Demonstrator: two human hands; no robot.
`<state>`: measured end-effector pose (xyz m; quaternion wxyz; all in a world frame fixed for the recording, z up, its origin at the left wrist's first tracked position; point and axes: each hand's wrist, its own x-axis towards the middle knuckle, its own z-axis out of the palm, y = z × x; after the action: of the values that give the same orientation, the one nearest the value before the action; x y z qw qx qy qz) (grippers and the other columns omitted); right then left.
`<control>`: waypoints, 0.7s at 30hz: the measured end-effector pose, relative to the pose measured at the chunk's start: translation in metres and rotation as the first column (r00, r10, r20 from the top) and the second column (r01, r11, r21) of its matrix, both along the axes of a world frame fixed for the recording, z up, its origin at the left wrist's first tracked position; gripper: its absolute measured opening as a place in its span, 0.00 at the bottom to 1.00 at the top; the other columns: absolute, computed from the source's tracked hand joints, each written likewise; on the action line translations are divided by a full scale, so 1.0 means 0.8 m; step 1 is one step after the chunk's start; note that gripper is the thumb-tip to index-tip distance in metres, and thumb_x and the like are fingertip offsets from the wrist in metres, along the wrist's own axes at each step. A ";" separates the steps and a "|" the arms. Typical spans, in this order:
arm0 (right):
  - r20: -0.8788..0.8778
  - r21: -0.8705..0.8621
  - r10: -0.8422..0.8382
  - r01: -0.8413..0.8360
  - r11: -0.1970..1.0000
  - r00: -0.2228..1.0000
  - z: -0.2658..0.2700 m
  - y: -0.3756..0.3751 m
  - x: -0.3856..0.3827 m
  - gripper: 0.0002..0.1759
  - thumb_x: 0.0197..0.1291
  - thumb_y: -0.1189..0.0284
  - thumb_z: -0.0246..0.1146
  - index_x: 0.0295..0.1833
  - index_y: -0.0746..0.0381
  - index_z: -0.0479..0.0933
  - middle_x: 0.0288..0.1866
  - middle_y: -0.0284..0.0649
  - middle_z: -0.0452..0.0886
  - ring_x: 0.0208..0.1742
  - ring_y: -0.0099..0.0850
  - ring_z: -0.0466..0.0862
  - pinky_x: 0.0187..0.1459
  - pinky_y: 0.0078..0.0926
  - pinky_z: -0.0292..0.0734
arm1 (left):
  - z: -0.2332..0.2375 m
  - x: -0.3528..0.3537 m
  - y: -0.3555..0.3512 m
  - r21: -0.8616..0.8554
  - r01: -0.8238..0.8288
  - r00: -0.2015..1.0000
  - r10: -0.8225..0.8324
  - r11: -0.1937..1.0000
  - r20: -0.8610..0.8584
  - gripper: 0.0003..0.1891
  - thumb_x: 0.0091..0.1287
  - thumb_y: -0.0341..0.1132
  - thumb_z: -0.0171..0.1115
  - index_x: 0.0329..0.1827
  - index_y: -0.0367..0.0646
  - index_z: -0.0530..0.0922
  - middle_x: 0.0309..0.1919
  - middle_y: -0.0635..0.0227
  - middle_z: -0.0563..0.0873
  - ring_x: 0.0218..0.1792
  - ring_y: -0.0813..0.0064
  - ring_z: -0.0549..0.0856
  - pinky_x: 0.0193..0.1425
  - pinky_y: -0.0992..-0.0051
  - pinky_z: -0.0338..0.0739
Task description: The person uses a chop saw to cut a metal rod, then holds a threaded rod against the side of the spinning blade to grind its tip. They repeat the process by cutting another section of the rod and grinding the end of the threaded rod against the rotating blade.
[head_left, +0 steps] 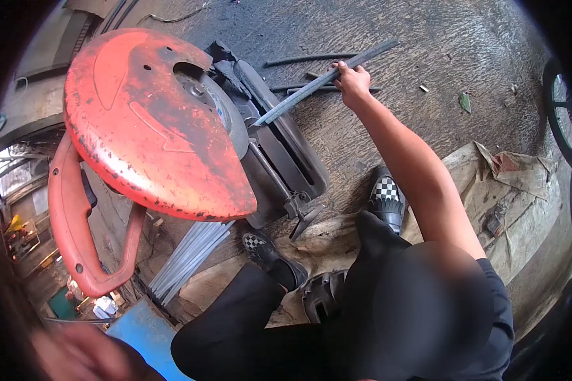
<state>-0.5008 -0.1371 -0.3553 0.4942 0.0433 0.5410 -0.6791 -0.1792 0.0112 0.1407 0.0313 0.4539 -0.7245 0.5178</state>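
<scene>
Near the top centre, my right hand is closed around grey metal rods. Their lower-left ends lie at the base of a cut-off saw, beside its disc. The saw's worn red guard fills the upper left, with a red handle below it. A clamp screw runs along the black saw base. At the bottom left, my left hand is smeared by motion, below the red handle; its fingers cannot be made out.
Several grey rods lie bundled below the guard. Dark rods rest on the rough floor behind the saw. A blue surface is at the lower left. Crumpled cloth spreads at the right, and a wheel-like rim stands at the edge.
</scene>
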 end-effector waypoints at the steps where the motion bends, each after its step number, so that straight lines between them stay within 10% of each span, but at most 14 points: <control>1: -0.004 -0.006 -0.006 0.006 1.000 1.000 -0.001 -0.001 0.000 0.09 0.65 0.75 0.60 0.42 0.69 0.69 0.37 0.46 0.82 0.31 0.32 0.84 0.23 0.25 0.78 | -0.003 -0.020 -0.059 0.197 0.464 0.854 -0.377 0.863 -0.359 0.09 0.68 0.31 0.52 0.41 0.32 0.76 0.31 0.60 0.79 0.31 0.69 0.77 0.36 0.66 0.74; 5: -0.021 0.031 -0.010 0.011 0.999 1.000 -0.004 -0.004 0.002 0.09 0.64 0.76 0.60 0.42 0.70 0.69 0.35 0.46 0.82 0.31 0.33 0.85 0.21 0.24 0.75 | -0.061 -0.017 -0.114 0.236 0.836 0.180 0.158 0.495 -0.971 0.12 0.70 0.35 0.51 0.44 0.34 0.76 0.35 0.64 0.77 0.36 0.70 0.72 0.51 0.68 0.70; 6: -0.013 0.027 -0.033 0.033 0.999 0.999 -0.004 -0.003 0.004 0.08 0.64 0.76 0.60 0.42 0.69 0.69 0.35 0.46 0.82 0.31 0.33 0.85 0.22 0.25 0.76 | -0.062 -0.018 -0.108 0.245 0.838 0.189 0.162 0.487 -0.968 0.12 0.70 0.35 0.51 0.44 0.34 0.76 0.35 0.64 0.77 0.36 0.70 0.72 0.51 0.68 0.70; 8: -0.008 0.021 -0.050 0.050 0.999 0.999 0.000 -0.004 0.005 0.08 0.65 0.76 0.60 0.42 0.69 0.69 0.35 0.45 0.82 0.32 0.33 0.85 0.22 0.25 0.76 | -0.065 -0.026 -0.075 0.686 0.645 0.714 0.055 0.337 -0.698 0.09 0.68 0.36 0.51 0.39 0.39 0.75 0.32 0.67 0.77 0.34 0.71 0.72 0.46 0.69 0.69; 10: 0.005 0.008 -0.059 0.059 0.998 0.998 0.006 -0.001 0.005 0.08 0.64 0.76 0.60 0.42 0.69 0.69 0.35 0.45 0.82 0.32 0.33 0.85 0.22 0.25 0.76 | -0.089 -0.046 -0.045 0.757 0.566 0.808 -0.040 0.326 -0.588 0.06 0.60 0.37 0.56 0.35 0.48 0.80 0.27 0.72 0.77 0.32 0.72 0.75 0.45 0.66 0.65; 21: 0.000 0.075 -0.017 0.017 0.997 1.000 0.009 0.000 0.007 0.07 0.65 0.75 0.58 0.43 0.67 0.69 0.39 0.43 0.82 0.36 0.32 0.85 0.29 0.27 0.79 | -0.258 -0.063 0.065 0.782 0.537 0.839 -0.299 0.317 -0.455 0.10 0.50 0.38 0.62 0.36 0.54 0.85 0.29 0.84 0.80 0.27 0.85 0.76 0.37 0.72 0.55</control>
<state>-0.4953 -0.1375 -0.3484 0.4866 0.0668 0.5656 -0.6624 -0.2300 0.0629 -0.0656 0.0048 0.2515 -0.9676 -0.0228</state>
